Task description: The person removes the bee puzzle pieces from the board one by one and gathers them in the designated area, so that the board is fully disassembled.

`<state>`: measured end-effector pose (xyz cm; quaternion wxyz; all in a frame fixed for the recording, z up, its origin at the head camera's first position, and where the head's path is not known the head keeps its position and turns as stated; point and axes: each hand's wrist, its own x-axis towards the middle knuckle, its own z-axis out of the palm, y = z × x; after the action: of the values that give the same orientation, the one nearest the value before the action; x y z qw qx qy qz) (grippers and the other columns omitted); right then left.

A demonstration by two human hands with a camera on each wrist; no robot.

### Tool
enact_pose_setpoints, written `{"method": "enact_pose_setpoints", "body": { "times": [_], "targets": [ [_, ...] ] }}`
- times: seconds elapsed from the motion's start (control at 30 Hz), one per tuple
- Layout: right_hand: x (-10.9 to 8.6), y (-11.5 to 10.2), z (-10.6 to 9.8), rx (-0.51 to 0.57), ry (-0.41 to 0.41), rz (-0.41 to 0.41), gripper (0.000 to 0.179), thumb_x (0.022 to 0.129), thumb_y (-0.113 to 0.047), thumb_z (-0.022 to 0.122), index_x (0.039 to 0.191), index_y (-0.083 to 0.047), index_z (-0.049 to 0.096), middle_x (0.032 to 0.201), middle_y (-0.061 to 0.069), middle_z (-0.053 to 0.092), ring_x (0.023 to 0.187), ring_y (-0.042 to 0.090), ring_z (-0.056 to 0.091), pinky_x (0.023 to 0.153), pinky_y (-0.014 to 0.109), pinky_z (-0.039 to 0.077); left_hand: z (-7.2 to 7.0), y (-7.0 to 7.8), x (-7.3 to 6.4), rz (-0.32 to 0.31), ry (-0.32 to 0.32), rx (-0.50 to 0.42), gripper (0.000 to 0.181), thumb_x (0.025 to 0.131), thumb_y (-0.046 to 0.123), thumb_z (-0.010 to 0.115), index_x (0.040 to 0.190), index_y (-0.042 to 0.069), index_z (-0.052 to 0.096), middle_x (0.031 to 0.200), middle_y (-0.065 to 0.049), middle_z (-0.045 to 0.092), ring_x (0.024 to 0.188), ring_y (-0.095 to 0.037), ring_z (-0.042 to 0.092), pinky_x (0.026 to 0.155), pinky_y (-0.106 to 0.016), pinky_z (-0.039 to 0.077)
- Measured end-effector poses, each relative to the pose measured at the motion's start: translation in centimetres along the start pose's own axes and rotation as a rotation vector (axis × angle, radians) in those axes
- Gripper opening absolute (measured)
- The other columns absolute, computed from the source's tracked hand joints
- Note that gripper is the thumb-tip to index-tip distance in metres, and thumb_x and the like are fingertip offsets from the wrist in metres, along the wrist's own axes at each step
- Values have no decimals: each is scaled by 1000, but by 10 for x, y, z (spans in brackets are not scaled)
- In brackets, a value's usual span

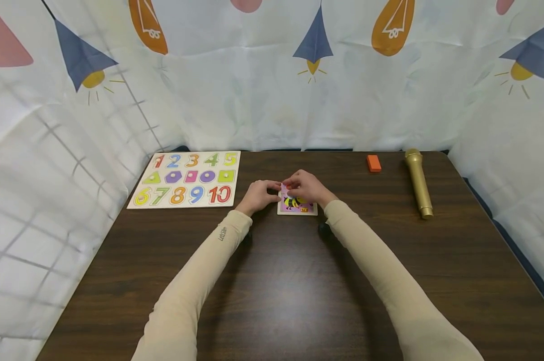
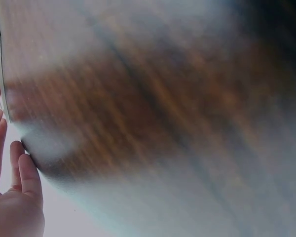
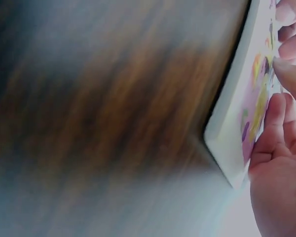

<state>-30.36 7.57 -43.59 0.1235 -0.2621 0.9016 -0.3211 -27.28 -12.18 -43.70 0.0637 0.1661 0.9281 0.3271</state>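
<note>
A small bee picture puzzle (image 1: 297, 210) with a pale frame and a pink, yellow and black picture lies on the table. At its upper left side is my left hand (image 1: 259, 195), its thumb and fingertips at the frame's edge; the left wrist view shows the fingers (image 2: 29, 177) fairly straight. Over the top of the picture, my right hand (image 1: 309, 186) pinches a puzzle piece at the upper left, mostly hidden by the fingers. In the right wrist view the right hand (image 3: 281, 158) has bent fingers, with its thumb tip close over the puzzle (image 3: 259, 98).
A number and shape board (image 1: 186, 173) lies at the back left of the dark wooden table (image 1: 281, 301). Toward the back right are an orange block (image 1: 373, 163) and a gold microphone (image 1: 418, 185). Patterned white curtains (image 1: 272, 100) hang behind and beside the table.
</note>
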Motion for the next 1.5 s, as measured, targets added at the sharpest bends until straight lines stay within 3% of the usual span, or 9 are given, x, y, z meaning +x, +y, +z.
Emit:
{"method": "enact_pose_setpoints", "body": {
  "times": [0.37, 0.87, 1.17, 1.5],
  "targets": [
    [-4, 4, -1, -16, 12, -63, 32, 95, -16, 64, 126, -8, 68, 119, 9, 57, 108, 24, 53, 92, 39, 46, 0, 2, 0, 9, -5, 22, 33, 89, 14, 72, 120, 4, 70, 132, -7, 62, 129, -24, 51, 111, -40, 34],
    [-5, 10, -5, 14, 36, -53, 29, 96, -15, 63, 124, -8, 69, 121, 8, 55, 109, 25, 53, 93, 39, 47, 0, -1, 0, 14, -8, 26, 33, 88, 15, 73, 119, 3, 70, 132, -7, 62, 129, -25, 51, 110, -40, 35],
    [-9, 19, -17, 56, 81, 28, 32, 96, -21, 64, 126, -11, 68, 125, 7, 54, 115, 25, 50, 97, 41, 45, 1, -3, 3, 2, -14, 15, 33, 88, 16, 73, 119, 3, 70, 132, -7, 62, 129, -25, 51, 111, -40, 34],
    [-28, 55, -48, 45, 142, 154, 35, 97, -20, 63, 129, -8, 65, 131, 14, 52, 119, 31, 51, 103, 47, 42, 3, -2, 2, -22, -14, 4, 34, 89, 15, 72, 120, 3, 69, 134, -6, 61, 131, -25, 49, 112, -40, 32]
  ]
}}
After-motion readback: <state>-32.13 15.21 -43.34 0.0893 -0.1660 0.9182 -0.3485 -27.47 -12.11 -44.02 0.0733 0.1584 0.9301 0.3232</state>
